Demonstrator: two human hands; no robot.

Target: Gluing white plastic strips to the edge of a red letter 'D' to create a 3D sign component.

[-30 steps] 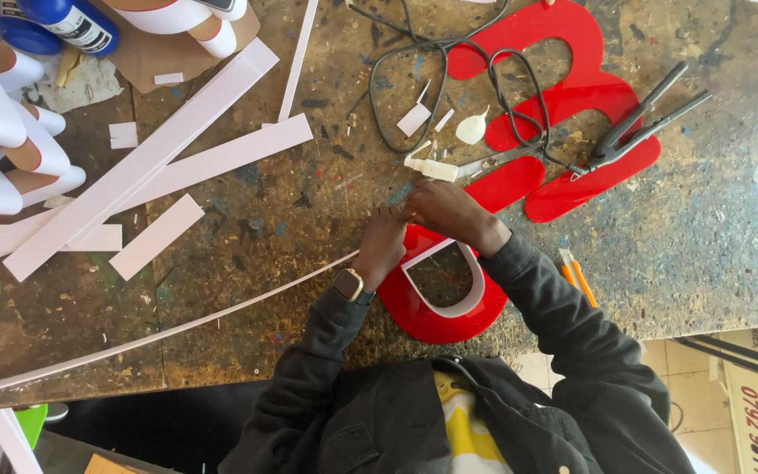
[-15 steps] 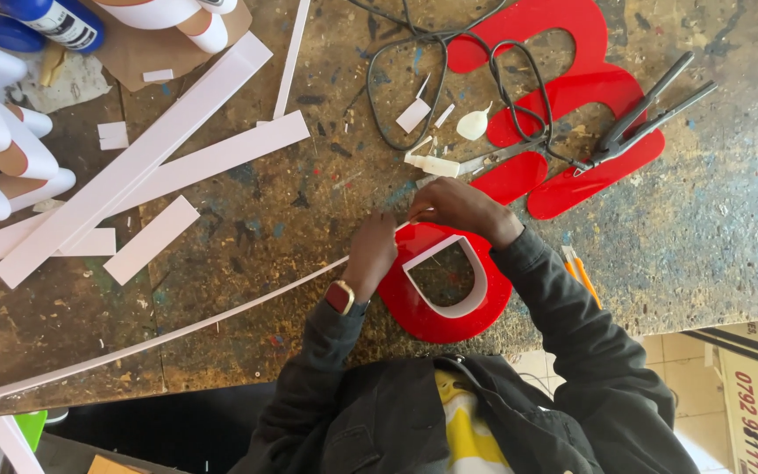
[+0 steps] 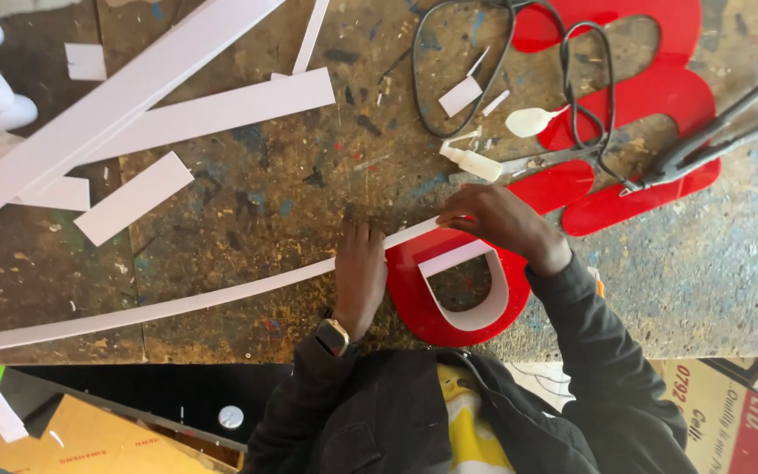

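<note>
A red D-shaped letter piece (image 3: 414, 303) lies at the near edge of the workbench, its inner opening lined with a white strip (image 3: 475, 312). A long thin white strip (image 3: 177, 305) runs from the far left up to the letter's top edge. My left hand (image 3: 359, 274), with a watch on the wrist, presses down on this strip just left of the letter. At the letter's upper edge my right hand (image 3: 495, 219) pinches the strip's end against it.
A large red letter cut-out (image 3: 660, 88) lies at the back right with a black cable (image 3: 572, 79) and dark pliers (image 3: 712, 136) on it. A small white glue bottle (image 3: 471, 162) is near my right hand. Wide white strips (image 3: 133, 96) and offcuts (image 3: 133, 197) cover the left.
My hands have drawn a little apart along the strip, the left sliding toward me and the right staying at the letter's top. The view has come closer to the bench.
</note>
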